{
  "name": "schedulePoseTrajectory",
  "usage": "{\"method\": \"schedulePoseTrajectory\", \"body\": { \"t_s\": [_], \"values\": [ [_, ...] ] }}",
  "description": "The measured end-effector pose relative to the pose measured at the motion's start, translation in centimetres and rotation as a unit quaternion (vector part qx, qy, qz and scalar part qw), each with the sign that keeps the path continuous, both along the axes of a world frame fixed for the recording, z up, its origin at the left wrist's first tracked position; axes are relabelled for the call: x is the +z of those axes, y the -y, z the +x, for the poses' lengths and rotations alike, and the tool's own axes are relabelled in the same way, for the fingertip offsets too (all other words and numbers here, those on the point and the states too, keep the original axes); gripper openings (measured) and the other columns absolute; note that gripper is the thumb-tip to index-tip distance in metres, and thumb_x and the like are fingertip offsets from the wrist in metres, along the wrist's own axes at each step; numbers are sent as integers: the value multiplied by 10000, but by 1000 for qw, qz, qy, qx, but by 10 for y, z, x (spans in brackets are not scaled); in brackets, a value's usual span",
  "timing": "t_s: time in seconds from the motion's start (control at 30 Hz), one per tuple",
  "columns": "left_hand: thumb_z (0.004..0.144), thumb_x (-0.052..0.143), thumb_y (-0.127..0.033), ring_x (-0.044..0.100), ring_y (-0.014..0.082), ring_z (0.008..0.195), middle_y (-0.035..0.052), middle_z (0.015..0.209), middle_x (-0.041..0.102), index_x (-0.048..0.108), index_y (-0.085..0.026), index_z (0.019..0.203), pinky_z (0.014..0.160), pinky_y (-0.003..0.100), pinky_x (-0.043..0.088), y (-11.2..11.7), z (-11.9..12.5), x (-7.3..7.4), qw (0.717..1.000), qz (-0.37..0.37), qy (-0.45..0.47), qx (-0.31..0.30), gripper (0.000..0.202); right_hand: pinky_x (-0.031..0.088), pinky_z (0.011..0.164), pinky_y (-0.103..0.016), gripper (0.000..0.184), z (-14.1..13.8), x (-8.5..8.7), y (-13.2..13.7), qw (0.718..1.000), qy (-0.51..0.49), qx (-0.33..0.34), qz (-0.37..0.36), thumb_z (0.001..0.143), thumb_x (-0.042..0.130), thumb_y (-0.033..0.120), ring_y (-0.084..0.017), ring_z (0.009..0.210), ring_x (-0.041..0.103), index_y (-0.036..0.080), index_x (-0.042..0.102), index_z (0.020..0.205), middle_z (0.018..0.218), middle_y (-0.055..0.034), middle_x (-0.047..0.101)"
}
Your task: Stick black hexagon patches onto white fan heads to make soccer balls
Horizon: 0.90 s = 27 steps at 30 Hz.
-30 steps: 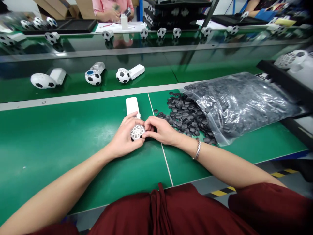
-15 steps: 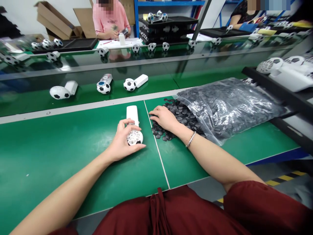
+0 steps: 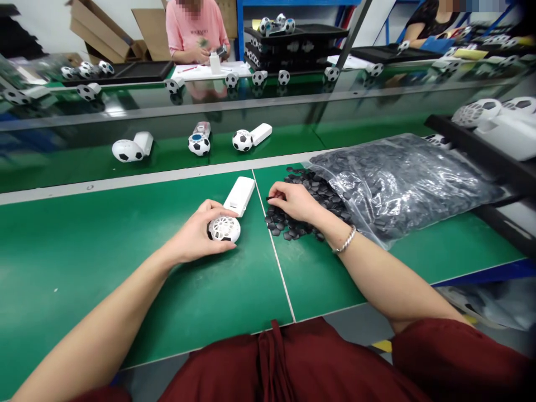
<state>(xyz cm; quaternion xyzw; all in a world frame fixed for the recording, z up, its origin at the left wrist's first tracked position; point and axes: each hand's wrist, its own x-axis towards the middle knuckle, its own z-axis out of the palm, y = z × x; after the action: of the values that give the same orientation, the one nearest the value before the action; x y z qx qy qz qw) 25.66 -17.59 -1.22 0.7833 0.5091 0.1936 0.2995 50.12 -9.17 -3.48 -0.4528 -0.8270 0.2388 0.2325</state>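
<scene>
My left hand cups a white lattice ball shell on the green bench top, its fingers curved over the top. Black patches sit in some of the shell's openings. A white rectangular handle runs up and right from the shell and appears joined to it. My right hand rests on a pile of small black polygonal patches, with its thumb and forefinger pinching a patch at the pile's left edge. The hand hides part of the pile.
A clear plastic bag of black patches lies open beside the pile. Beyond a grey rail, finished soccer-ball units stand on a green surface. A black rack holds white shells at right. A person in a pink shirt works at the back.
My right hand has moved from the bag side to the pile's left edge, its fingers closing into a pinch. The white handle now angles to the right, and the shell has turned in my left hand.
</scene>
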Motion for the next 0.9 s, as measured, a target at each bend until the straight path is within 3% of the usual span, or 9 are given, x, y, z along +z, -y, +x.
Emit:
{"method": "schedulePoseTrajectory", "body": {
  "t_s": [0.1,0.23,0.43,0.7,0.9],
  "values": [
    [665,669,-351,467,240,1087,52,1154,460,512,-252,1132,982,420,367,-2,-5,4,999,2,-8,-35,503,418,659,-237,137,-3,10,12,998,-51,39,7,783,557,152,-112,694,543,151,606,910,805,-16,622],
    [693,613,-281,473,228,1101,48,1216,472,460,-232,1183,952,355,386,-2,-9,8,998,-14,-12,-61,515,433,692,-244,77,-15,18,31,989,-89,115,5,799,554,148,-115,722,559,150,620,839,809,-21,638],
    [660,634,-278,487,216,1046,45,1155,477,463,-205,1132,906,340,404,3,4,2,1000,-10,0,-9,508,452,762,-274,76,-30,10,47,965,-119,230,45,809,572,164,-135,804,568,149,644,828,828,-48,644],
    [667,647,-293,495,205,1010,50,1048,504,501,-178,1043,919,356,391,7,17,-7,998,44,32,38,420,419,705,-278,34,-43,-4,45,952,-130,244,134,788,609,177,-135,719,565,155,625,768,724,-16,642],
    [673,598,-210,500,200,977,46,1011,511,508,-183,1007,885,349,403,9,21,-11,996,64,52,45,347,394,728,-273,73,-46,-6,40,955,-145,226,123,777,632,212,-127,740,552,161,601,732,735,-5,631]
  ]
}}
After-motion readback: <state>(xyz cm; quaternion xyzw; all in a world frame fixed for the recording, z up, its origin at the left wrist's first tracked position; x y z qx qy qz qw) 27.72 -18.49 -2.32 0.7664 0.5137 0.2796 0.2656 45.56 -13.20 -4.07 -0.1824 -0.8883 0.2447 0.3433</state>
